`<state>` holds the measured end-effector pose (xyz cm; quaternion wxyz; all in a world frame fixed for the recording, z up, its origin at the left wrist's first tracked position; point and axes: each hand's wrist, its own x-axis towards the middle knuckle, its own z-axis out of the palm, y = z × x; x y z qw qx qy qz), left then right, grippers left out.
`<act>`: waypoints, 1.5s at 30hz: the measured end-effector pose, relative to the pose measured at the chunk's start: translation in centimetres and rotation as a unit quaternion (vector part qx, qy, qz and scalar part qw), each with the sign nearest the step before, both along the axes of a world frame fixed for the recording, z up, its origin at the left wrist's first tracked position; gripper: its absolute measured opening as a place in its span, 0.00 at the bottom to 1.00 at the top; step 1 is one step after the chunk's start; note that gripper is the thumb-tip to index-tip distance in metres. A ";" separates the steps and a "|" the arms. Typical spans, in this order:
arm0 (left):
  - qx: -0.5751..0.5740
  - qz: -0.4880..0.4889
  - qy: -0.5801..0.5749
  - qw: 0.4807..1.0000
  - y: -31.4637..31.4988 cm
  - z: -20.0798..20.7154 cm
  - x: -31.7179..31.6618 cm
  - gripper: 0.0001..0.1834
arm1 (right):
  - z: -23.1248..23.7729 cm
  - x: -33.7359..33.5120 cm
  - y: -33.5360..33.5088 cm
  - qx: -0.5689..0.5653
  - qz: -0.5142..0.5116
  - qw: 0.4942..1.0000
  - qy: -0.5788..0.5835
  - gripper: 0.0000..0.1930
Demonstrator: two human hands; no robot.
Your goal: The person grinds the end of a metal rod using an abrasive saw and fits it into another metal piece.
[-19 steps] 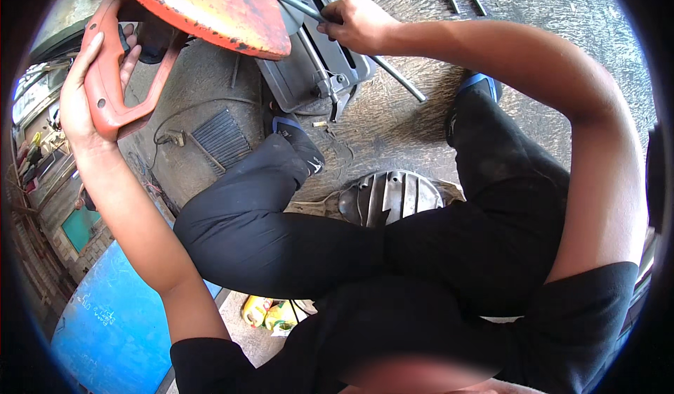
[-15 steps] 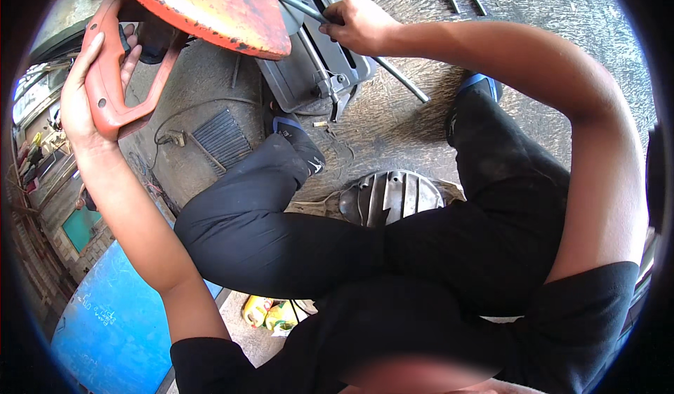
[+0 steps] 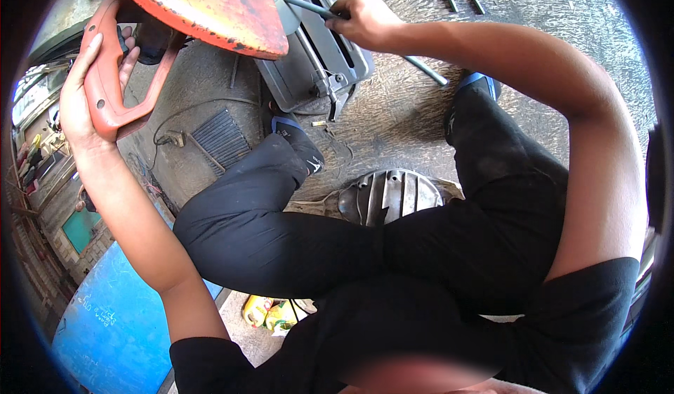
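I see the left hand [image 3: 88,92] wrapped around the orange handle [image 3: 112,78] of a cut-off saw, palm against the outer bar, fingers curled through the loop. The right hand [image 3: 365,20] is closed on a dark metal rod [image 3: 393,46], holding it across the saw's grey base [image 3: 319,64].

The handle is smooth moulded plastic, a closed D-shape. Just right of it sits the guard [image 3: 203,8]: a rounded, orange-painted metal shell, chipped and rust-spotted along its edge. The rod is thin, straight and round, running from under the guard toward the right foot. The base is flat sheet metal with a clamp bracket at its near corner. The floor [image 3: 393,120] is rough, scuffed concrete. A ribbed, domed metal casting [image 3: 390,197] lies between the knees.

The left arm is raised and nearly straight, wrist bent back. The right arm reaches forward over the knee, elbow bent, knuckles up.
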<state>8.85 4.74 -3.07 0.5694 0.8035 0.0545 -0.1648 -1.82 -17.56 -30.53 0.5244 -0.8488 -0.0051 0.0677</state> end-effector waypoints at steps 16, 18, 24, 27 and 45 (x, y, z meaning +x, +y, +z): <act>-0.014 -0.010 -0.002 1.000 0.0 -0.3 0.1 0.25 | 0.4 -0.8 -0.1 0.224 0.042 0.952 0.204 0.15; -0.013 -0.002 -0.009 1.000 -0.1 -0.3 -0.1 0.25 | 0.4 -0.8 0.1 0.204 0.029 0.957 0.203 0.15; -0.012 0.000 -0.002 1.000 -0.2 -0.3 -0.1 0.25 | -0.1 -0.9 0.3 0.079 0.032 0.992 0.097 0.15; -0.014 0.005 -0.004 1.000 -0.1 0.1 0.0 0.25 | 0.0 -0.5 0.3 0.059 0.042 0.995 0.067 0.15; 0.015 0.014 0.009 1.000 0.8 -0.1 1.0 0.24 | -1.4 0.4 -1.2 0.104 0.013 0.972 0.212 0.18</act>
